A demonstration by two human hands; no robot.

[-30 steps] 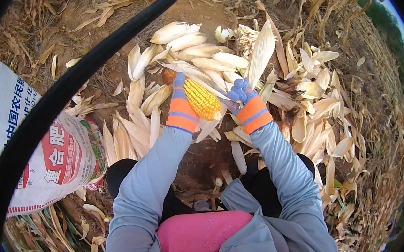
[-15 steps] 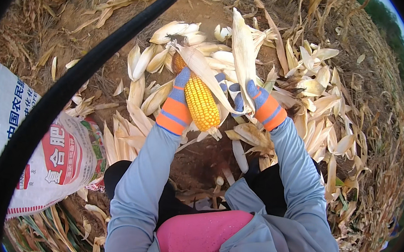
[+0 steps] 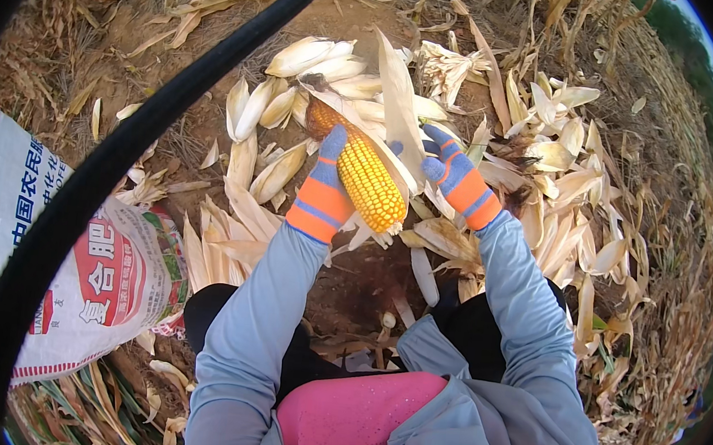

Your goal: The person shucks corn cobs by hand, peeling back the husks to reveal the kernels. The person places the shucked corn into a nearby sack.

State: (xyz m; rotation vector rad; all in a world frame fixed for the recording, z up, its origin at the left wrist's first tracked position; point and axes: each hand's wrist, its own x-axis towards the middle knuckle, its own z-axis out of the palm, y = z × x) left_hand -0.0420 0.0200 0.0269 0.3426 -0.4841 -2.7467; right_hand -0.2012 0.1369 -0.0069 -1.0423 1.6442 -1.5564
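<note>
My left hand (image 3: 325,187), in a blue and orange striped knit glove, is closed around a yellow corn cob (image 3: 370,185). Its kernels are bare on the side facing up, with a browner end pointing away from me. Loosened pale husk (image 3: 398,98) hangs along the cob's right side, one long leaf of it standing up. My right hand (image 3: 461,179), gloved alike, is just right of that leaf, thumb and fingers apart. Whether its fingertips touch the husk cannot be made out.
Several cobs in pale husks (image 3: 271,171) lie on the ground past my left hand. A heap of husks (image 3: 562,182) spreads to the right. A white printed sack (image 3: 102,275) lies at the left. A black strap or cable (image 3: 151,125) crosses the view there.
My left hand has shifted slightly right with the cob. My right hand's fingers have parted, and the upright husk leaf now stands further left, close to the cob.
</note>
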